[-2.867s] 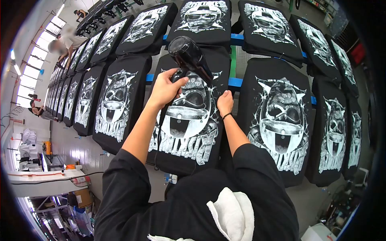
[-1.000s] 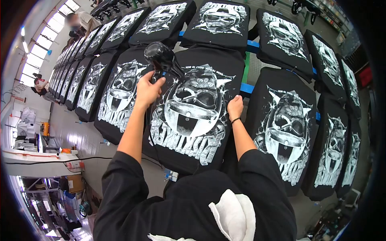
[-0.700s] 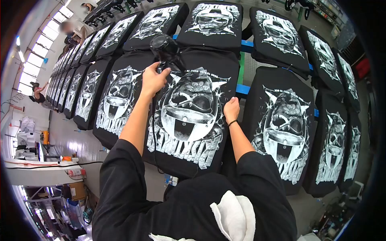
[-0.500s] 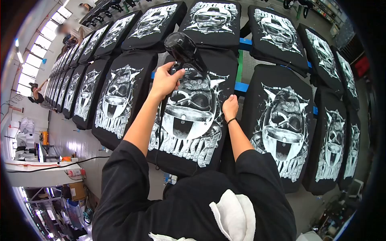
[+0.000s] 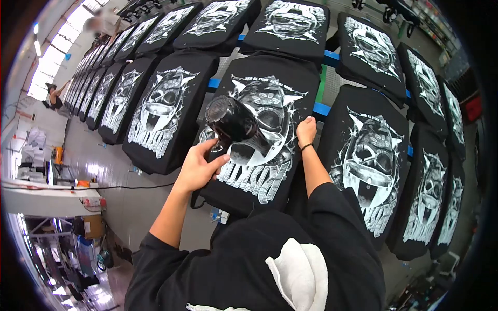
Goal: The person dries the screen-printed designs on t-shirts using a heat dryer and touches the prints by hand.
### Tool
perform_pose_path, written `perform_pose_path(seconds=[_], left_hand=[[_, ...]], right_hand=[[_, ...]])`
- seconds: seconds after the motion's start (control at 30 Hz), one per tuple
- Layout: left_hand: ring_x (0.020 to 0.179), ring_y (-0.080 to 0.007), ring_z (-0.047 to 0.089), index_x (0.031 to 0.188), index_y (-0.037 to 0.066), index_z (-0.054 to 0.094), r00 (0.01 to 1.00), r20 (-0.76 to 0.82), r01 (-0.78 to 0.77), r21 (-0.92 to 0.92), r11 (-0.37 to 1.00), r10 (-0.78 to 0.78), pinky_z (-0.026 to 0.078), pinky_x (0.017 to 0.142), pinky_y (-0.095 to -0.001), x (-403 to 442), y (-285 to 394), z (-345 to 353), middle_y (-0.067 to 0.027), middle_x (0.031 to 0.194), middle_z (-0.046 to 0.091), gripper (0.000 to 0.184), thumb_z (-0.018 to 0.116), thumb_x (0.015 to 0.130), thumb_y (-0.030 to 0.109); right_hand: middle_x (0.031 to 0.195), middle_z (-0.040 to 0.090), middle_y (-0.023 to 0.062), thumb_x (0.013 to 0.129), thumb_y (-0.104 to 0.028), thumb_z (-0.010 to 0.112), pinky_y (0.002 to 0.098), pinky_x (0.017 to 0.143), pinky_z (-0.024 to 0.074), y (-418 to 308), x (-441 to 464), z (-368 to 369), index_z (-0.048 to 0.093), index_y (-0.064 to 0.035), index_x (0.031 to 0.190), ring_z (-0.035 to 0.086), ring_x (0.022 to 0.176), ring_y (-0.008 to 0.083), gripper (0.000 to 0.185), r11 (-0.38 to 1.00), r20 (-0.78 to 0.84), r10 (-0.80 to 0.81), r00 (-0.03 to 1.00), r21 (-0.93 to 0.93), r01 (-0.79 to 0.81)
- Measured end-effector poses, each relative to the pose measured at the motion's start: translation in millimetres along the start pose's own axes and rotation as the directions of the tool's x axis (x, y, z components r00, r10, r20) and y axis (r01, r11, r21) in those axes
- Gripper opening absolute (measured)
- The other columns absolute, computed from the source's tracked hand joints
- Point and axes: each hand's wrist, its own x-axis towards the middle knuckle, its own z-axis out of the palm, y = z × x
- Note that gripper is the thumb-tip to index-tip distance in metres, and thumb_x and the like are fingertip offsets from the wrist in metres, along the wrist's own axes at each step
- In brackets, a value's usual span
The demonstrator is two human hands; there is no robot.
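My left hand [image 5: 199,167] is wrapped round the handle of a black hair dryer [image 5: 231,122]. The dryer's nozzle points down and to the right, over the lower middle of a white skull-and-helmet print [image 5: 277,96]. That print is on a black T-shirt [image 5: 244,67] stretched over a flat board in front of me. At the board's right edge, my right hand [image 5: 306,130] is closed on the shirt's side, its fingertips partly hidden. The dryer covers part of the print, and whether its nozzle touches the cloth I cannot tell.
Several more boards with printed black shirts stand in two rows, such as a shirt on the left [image 5: 168,111] and one on the right [image 5: 358,155]. Blue rails [image 5: 322,108] run between the rows. Another person [image 5: 54,97] stands far left. A dark cable [image 5: 135,186] crosses at left.
My left hand has brought the hair dryer down towards me, from the print's top to its lower half. My right hand stays at the shirt's edge. The view has shifted slightly.
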Motion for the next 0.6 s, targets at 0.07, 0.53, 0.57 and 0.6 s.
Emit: perform_pose_path(seconds=[0.07, 0.53, 0.57, 0.6], left_hand=[[0.048, -0.0057, 0.049, 0.125, -0.011, 0.047, 0.996, -0.083, 0.023, 0.026, 0.999, -0.021, 0.041, 0.043, -0.0206, -17.7, 0.1, -4.3, -0.0023, 0.063, 0.056, 0.055, 0.070, 0.081, 0.011], [0.048, -0.0063, 0.048, 0.130, -0.012, 0.041, 0.944, -0.323, 0.071, 0.011, 0.997, -0.063, 0.039, 0.042, -0.0205, -73.5, -23.1, -29.9, -0.0019, 0.062, 0.054, 0.060, 0.069, 0.082, 0.010], [0.049, -0.0061, 0.049, 0.129, -0.011, 0.042, 0.952, -0.297, 0.083, 0.000, 0.997, -0.080, 0.039, 0.043, -0.0202, -75.1, -25.6, -24.2, -0.0017, 0.065, 0.055, 0.059, 0.069, 0.081, 0.009], [0.052, -0.0058, 0.052, 0.127, -0.006, 0.047, 0.970, -0.231, 0.058, -0.062, 0.996, -0.071, 0.043, 0.045, -0.0206, -75.5, -25.2, -18.7, -0.0019, 0.069, 0.058, 0.057, 0.071, 0.080, 0.014]], right_hand=[[0.095, 0.060, 0.0257, 0.096, -0.029, 0.033, 0.0530, 0.078, 0.0419, 2.4, -0.2, 1.8, 0.053, -0.0019, 0.094, 0.055, 0.092, 0.0469, 0.034, 1.000, -0.013, -0.017, 1.000, -0.007, 0.017], [0.108, 0.060, 0.0250, 0.096, -0.032, 0.031, 0.0510, 0.086, 0.0425, 3.9, 4.0, 3.8, 0.054, -0.0017, 0.112, 0.055, 0.100, 0.0448, 0.041, 0.994, 0.037, -0.007, 0.999, -0.107, 0.011], [0.108, 0.060, 0.0250, 0.096, -0.032, 0.031, 0.0510, 0.086, 0.0425, 4.1, 4.4, 4.3, 0.054, -0.0017, 0.112, 0.055, 0.100, 0.0448, 0.041, 0.994, 0.039, -0.011, 0.999, -0.112, 0.016], [0.108, 0.060, 0.0249, 0.096, -0.032, 0.031, 0.0510, 0.086, 0.0426, 4.3, 5.0, 4.9, 0.054, -0.0021, 0.112, 0.055, 0.100, 0.0445, 0.041, 0.994, 0.036, -0.006, 0.999, -0.110, 0.010]])
